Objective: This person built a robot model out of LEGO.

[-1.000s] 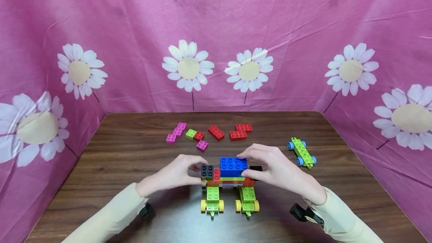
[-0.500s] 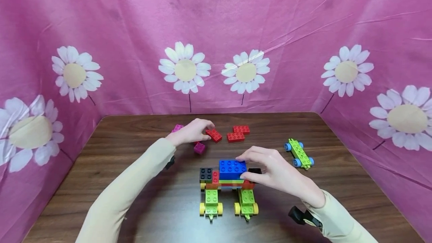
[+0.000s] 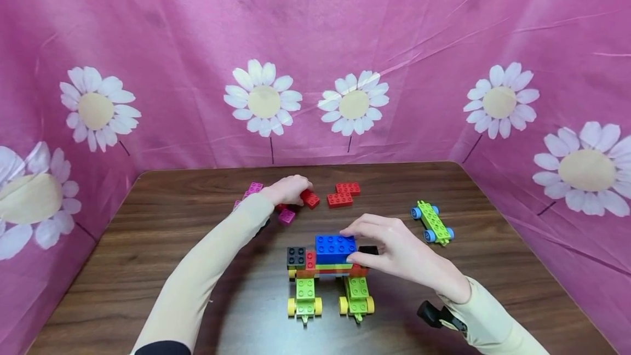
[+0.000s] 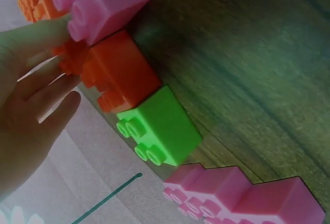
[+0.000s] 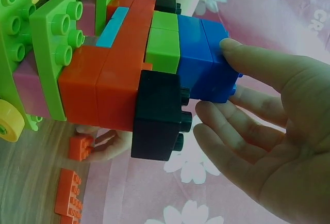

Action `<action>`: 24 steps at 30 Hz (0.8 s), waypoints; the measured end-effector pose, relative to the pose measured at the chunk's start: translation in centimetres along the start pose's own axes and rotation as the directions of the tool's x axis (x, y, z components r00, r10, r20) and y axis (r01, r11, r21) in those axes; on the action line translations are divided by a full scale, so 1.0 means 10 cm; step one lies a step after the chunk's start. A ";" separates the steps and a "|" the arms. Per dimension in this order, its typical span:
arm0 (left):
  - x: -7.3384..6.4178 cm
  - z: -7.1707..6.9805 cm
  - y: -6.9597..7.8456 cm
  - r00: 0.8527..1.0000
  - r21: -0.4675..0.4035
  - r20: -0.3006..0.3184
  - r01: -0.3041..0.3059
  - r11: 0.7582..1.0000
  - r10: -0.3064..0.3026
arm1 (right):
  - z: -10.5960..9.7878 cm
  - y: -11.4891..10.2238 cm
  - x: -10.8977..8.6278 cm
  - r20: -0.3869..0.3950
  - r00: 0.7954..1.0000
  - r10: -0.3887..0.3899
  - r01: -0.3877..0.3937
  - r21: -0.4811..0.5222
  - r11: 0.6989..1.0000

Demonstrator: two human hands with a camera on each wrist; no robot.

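Head: left hand (image 3: 288, 188), fingers pinching a red studded plastic brick (image 3: 310, 200) far back on the brown wood-grain counter (image 3: 187, 218); right hand (image 3: 389, 242), gripping the blue studded plastic block (image 3: 336, 249) atop a multicoloured plastic brick build (image 3: 334, 269). Left wrist: pink square plastic brick (image 4: 113, 7) near the left fingers; a low withdrawal might knock it. Right wrist: blue block between thumb and fingers; uneven pull could unseat it, or roll the build's yellow plastic wheels (image 5: 11, 121).

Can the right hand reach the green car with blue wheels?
Probably yes: nothing shows between the right hand and the green car. But it would likely have to let go of the blue block first.
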State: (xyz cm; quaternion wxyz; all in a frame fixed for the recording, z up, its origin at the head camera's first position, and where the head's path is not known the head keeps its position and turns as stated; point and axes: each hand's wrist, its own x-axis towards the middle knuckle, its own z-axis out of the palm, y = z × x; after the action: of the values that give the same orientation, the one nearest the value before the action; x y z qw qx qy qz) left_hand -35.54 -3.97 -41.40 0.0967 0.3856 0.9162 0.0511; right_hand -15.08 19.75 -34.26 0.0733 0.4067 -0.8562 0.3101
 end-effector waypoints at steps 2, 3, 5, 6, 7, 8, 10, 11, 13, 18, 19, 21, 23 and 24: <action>-0.02 0.00 0.00 1.000 0.020 -0.021 -0.010 1.000 0.011 | 0.00 -0.01 0.00 -0.001 1.000 0.002 -0.002 -0.003 1.000; -0.03 -0.01 0.00 0.999 0.025 -0.038 -0.015 1.000 0.016 | 0.00 -0.01 0.00 0.001 1.000 0.006 -0.006 -0.001 1.000; -0.08 -0.04 0.01 0.996 0.014 -0.081 -0.033 0.999 0.034 | 0.00 -0.01 0.00 0.006 1.000 0.015 -0.015 0.005 1.000; -0.11 -0.08 0.02 0.994 -0.003 -0.103 -0.042 0.999 0.042 | 0.00 -0.02 0.00 0.008 1.000 0.022 -0.022 0.007 1.000; -0.16 -0.13 0.03 0.991 -0.021 -0.125 -0.054 0.998 0.051 | 0.00 -0.02 0.00 0.009 1.000 0.025 -0.025 0.005 1.000; -0.21 -0.18 0.05 0.987 -0.042 -0.148 -0.067 0.997 0.060 | 0.00 -0.02 0.00 0.011 1.000 0.029 -0.029 0.007 1.000; -0.35 -0.31 0.10 0.979 -0.086 -0.187 -0.101 0.991 0.084 | -0.01 -0.02 0.00 0.012 0.999 0.039 -0.039 0.006 0.999; -0.44 -0.38 0.14 0.975 -0.107 -0.200 -0.118 0.987 0.095 | -0.01 -0.02 0.00 0.012 0.999 0.042 -0.042 0.005 0.999; -0.63 -0.49 0.20 0.968 -0.136 -0.225 -0.146 0.980 0.113 | -0.01 -0.03 0.01 0.014 0.999 0.047 -0.047 0.006 0.999; -1.13 -0.69 0.37 0.949 -0.177 -0.288 -0.181 0.968 0.125 | -0.01 -0.03 0.02 0.011 0.999 0.047 -0.047 0.004 0.999; -1.22 -0.71 0.40 0.944 -0.182 -0.306 -0.184 0.966 0.122 | -0.01 -0.02 0.02 0.008 0.999 0.046 -0.046 0.003 0.999; -1.38 -0.74 0.47 0.935 -0.212 -0.343 -0.176 0.961 0.095 | -0.01 -0.02 0.03 0.005 0.999 0.046 -0.046 -0.001 0.999; -1.52 -0.75 0.55 0.918 -0.223 -0.387 -0.183 0.957 0.086 | 0.00 -0.01 0.03 0.005 0.999 0.048 -0.048 -0.002 0.999; -1.57 -0.75 0.59 0.911 -0.227 -0.403 -0.191 0.955 0.086 | 0.00 -0.01 0.03 0.004 0.999 0.047 -0.047 -0.006 0.999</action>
State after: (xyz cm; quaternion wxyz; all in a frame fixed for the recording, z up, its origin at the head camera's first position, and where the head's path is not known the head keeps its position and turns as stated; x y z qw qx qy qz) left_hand -22.31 -11.31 -30.88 -0.0410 0.4161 0.8722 0.2538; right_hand -15.21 19.53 -34.11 0.0654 0.3867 -0.8667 0.3083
